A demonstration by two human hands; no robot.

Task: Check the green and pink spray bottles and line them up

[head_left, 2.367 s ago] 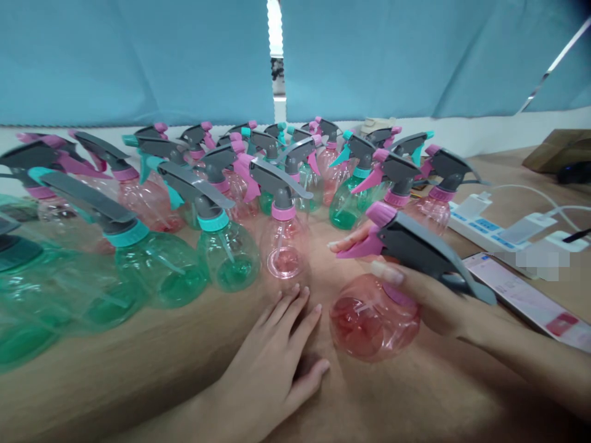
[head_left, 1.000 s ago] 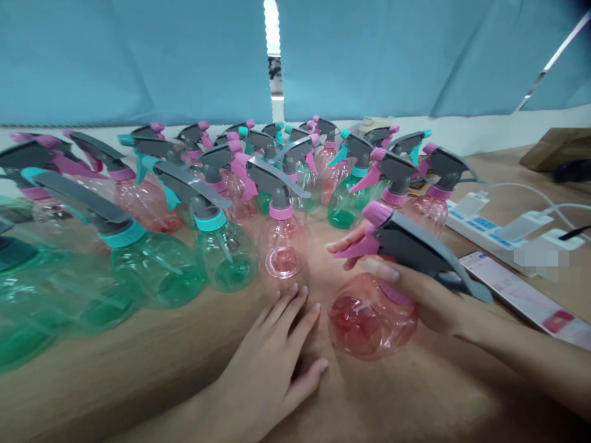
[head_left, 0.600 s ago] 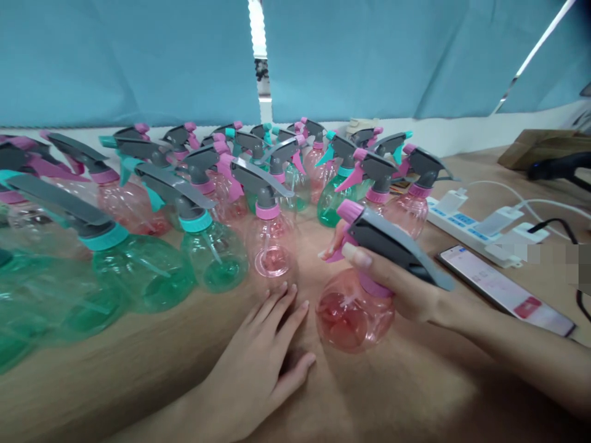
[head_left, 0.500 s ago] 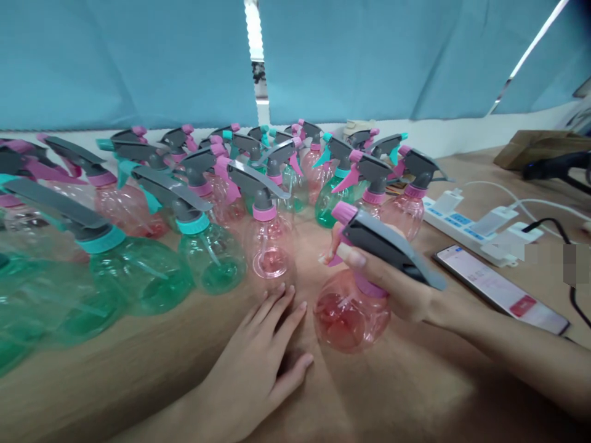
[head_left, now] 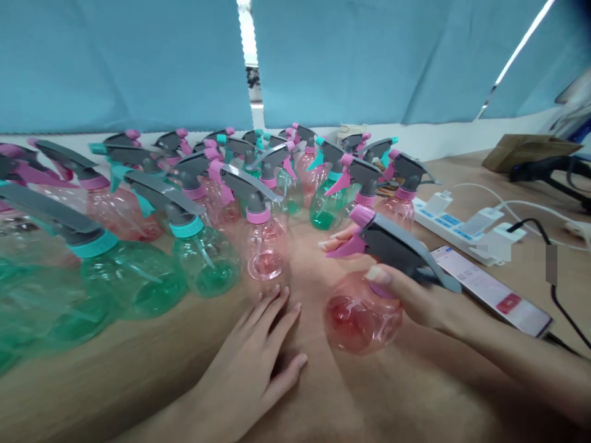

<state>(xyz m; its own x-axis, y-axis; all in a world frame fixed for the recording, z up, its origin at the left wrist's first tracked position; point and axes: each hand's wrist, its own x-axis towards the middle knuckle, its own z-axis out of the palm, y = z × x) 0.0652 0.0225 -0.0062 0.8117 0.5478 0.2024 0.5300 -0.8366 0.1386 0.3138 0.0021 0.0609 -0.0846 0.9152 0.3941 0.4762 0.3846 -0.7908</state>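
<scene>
A pink see-through spray bottle [head_left: 362,317] with a grey and pink trigger head stands slightly tilted at the tabletop. My right hand [head_left: 410,292] is closed around its neck, thumb on the near side and fingertips showing beyond the pink trigger. The rest of those fingers are hidden behind the bottle. Palm down on the wood lies my left hand [head_left: 261,354], its fingers spread and empty. Its fingertips are at the base of another pink spray bottle [head_left: 266,249]. Left of that is a green spray bottle [head_left: 210,261] with a turquoise collar.
Several more pink and green spray bottles crowd the left and back of the table [head_left: 360,406]. To the right are a phone [head_left: 498,292], a white power strip [head_left: 455,227] with plugs and cables, a brown paper bag [head_left: 526,152] and a black device [head_left: 549,169]. Blue curtains hang behind.
My right hand has slid its thumb lower, from the trigger head to the bottle's neck. The held bottle has shifted a little right. My left hand stays flat; the whole view has moved slightly.
</scene>
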